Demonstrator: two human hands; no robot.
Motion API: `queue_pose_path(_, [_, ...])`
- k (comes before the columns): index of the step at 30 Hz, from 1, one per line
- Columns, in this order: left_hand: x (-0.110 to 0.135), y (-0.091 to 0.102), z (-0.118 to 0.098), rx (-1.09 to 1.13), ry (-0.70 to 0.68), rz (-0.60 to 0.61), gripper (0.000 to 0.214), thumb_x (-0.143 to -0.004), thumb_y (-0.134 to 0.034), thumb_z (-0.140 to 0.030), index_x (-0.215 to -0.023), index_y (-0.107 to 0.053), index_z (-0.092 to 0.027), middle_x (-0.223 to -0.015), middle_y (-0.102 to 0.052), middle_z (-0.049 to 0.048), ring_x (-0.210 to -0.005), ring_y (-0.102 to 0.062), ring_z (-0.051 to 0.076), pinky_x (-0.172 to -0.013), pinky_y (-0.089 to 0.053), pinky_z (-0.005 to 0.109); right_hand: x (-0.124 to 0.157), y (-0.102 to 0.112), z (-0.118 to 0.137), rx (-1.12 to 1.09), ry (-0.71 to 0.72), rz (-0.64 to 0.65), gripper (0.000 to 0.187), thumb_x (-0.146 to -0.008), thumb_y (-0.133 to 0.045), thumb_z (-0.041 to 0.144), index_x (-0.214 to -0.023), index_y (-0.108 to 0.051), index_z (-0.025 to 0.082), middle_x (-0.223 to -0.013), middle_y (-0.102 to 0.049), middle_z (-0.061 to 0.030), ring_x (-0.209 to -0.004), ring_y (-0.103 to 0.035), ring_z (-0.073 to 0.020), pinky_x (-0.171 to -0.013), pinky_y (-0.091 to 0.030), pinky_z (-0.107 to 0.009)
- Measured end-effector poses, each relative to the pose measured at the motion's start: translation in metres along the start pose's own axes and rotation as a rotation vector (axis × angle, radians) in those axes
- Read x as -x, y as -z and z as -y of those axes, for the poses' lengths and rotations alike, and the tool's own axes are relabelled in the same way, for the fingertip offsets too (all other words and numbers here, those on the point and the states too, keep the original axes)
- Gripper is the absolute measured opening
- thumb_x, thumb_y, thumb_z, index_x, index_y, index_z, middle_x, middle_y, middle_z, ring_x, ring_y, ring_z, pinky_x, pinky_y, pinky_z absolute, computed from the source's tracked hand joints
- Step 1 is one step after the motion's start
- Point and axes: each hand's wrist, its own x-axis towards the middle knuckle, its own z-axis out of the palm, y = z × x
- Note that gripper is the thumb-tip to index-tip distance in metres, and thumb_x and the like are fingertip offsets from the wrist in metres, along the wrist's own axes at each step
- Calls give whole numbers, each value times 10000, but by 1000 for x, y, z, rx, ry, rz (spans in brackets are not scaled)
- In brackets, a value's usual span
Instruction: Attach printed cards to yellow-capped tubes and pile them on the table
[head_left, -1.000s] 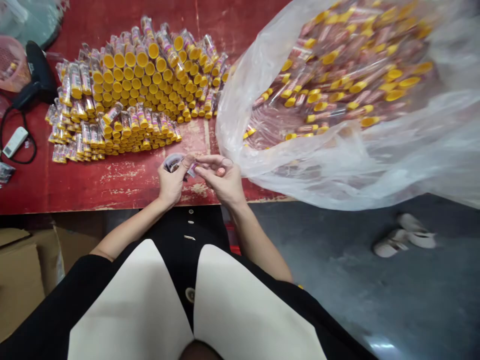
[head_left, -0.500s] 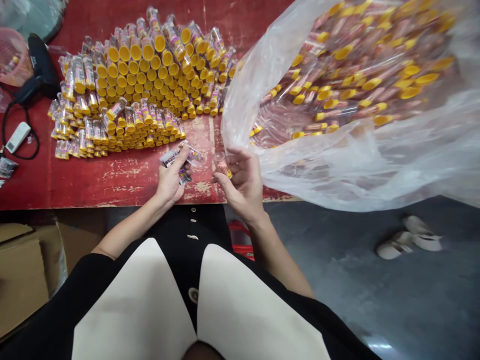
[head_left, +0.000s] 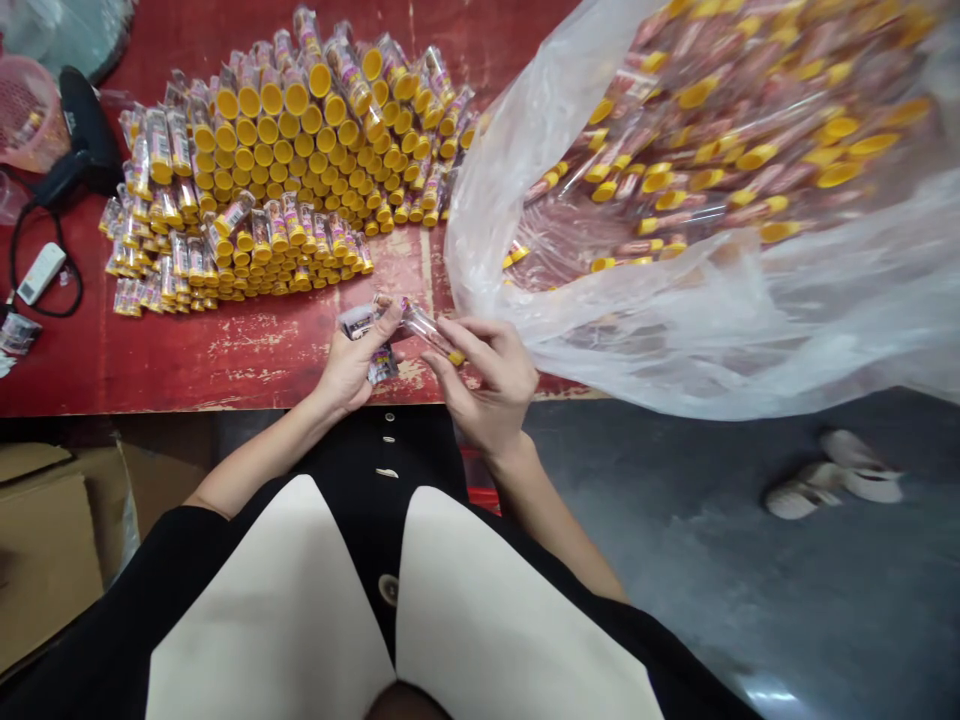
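My left hand is closed round a bunch of printed plastic sleeves, part of it hidden by my fingers. Between the fingertips of my right hand is a clear tube with a yellow cap, its cap end toward my right palm. The tube's far end meets a printed sleeve at my left thumb; whether it is inside the sleeve I cannot tell. Both hands are over the front edge of the red table.
Behind my hands lies a large stack of sleeved yellow-capped tubes. On the right, an open clear plastic bag holds many unsleeved tubes. At the left are a black heat-gun-like tool, a pink basket and a white device. Cardboard stands below.
My right hand has turned, and the tube in it has come against the sleeve at my left hand. My left hand has shifted slightly right, still with the sleeves.
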Motion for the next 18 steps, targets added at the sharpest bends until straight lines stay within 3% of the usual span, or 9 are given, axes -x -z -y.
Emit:
queue_pose_path(4, [-1,3,1,3,-16,-25,441,-572,-943,-376,-831,-662,-156,-737,-696,-32,-520,-600,57,-462,-476,170,2,3,5,-166,-31,133,414,-931,-600,193,-1332,-651,280,-1139,-706,-97,-1058,-700,-208,-909,-604,-390])
queue_pose_path(10, [-4,4,-1,84,20,-18,377,-638,-922,-329,-854,-666,-156,-723,-704,-29,-526,-628,61,-471,-501,151,13,-2,11,-172,-144,-113,336,-901,-656,215,-1222,-721,288,-1114,-750,-82,-1014,-733,-224,-855,-637,-389])
queue_pose_path(14, [-7,4,-1,99,58,-22,318,-699,-889,-300,-878,-669,-158,-744,-712,-19,-568,-668,73,-479,-500,140,15,1,10,-324,-232,-87,308,-892,-669,224,-1181,-742,301,-1101,-751,-69,-969,-735,-208,-715,-647,-327])
queue_pose_path(18, [-4,1,-3,56,61,-49,346,-672,-905,-315,-850,-660,-149,-762,-716,-5,-566,-663,74,-482,-500,148,12,4,7,-360,-272,-37,266,-895,-668,283,-1146,-756,285,-1086,-750,-69,-901,-740,-199,-648,-639,-311])
